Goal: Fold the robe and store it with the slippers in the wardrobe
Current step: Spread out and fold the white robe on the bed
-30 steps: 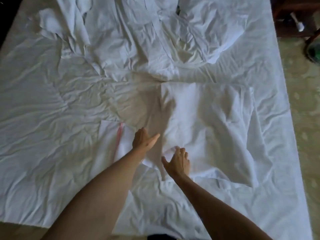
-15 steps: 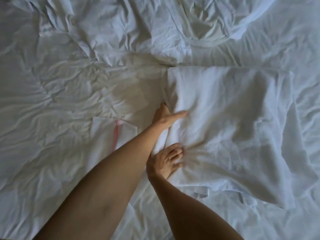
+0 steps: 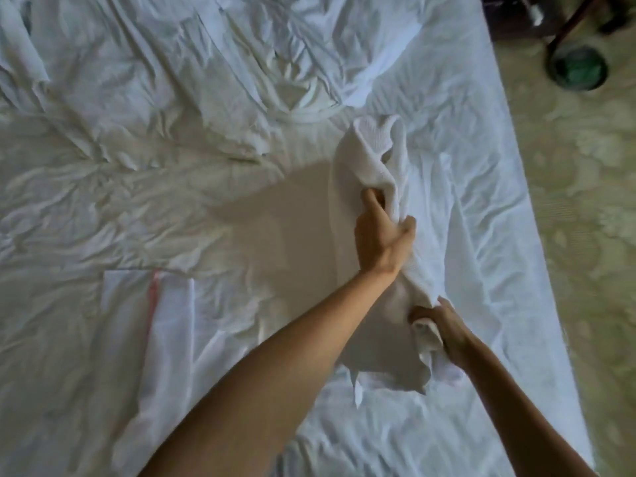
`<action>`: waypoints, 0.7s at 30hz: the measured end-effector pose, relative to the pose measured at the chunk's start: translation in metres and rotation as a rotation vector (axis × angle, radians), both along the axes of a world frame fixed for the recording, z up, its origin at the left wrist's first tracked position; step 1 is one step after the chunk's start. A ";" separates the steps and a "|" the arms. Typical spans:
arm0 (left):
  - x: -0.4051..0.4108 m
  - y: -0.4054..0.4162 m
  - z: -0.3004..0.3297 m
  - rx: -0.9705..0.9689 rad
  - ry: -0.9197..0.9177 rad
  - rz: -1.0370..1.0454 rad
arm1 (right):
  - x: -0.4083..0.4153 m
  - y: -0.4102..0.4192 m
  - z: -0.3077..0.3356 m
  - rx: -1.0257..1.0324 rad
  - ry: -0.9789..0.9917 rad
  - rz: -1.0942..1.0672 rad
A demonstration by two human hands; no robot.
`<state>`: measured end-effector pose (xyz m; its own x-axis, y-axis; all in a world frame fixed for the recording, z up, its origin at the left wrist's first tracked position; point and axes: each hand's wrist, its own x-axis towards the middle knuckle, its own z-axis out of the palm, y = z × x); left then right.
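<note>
Both hands, left (image 3: pixel 383 241) and right (image 3: pixel 444 327), grip a bunched white waffle-weave robe (image 3: pixel 370 166) above a wrinkled white-sheeted bed (image 3: pixel 137 201); patterned beige carpet (image 3: pixel 585 201), seemingly, lies beside it.

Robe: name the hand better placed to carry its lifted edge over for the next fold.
Left, probably. The left hand grips the robe higher and farther out; the right hand pinches the near corner.

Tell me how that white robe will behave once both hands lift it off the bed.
The robe is probably floppy: it bunches and sags between the left hand and right hand. Its loose lower corners hang free, so the fold will likely fall open unless supported. The textured weave suggests it won't slip from the grip easily, and it is unlikely to be fragile.
</note>
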<state>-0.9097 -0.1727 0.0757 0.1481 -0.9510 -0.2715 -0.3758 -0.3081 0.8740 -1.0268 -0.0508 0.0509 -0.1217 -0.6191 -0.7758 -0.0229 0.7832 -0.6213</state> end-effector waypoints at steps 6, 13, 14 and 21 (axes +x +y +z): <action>-0.129 0.006 -0.047 0.082 -0.133 -0.272 | -0.103 0.014 -0.031 0.165 0.065 -0.037; -0.080 0.006 -0.065 -0.275 -0.229 -0.212 | -0.147 -0.023 -0.024 -0.122 0.185 0.136; -0.056 0.001 -0.066 -0.336 -0.250 -0.163 | -0.154 -0.037 -0.028 -0.143 0.216 0.130; 0.055 -0.046 -0.114 0.488 -0.011 -0.127 | -0.135 -0.153 -0.048 -0.148 0.022 0.269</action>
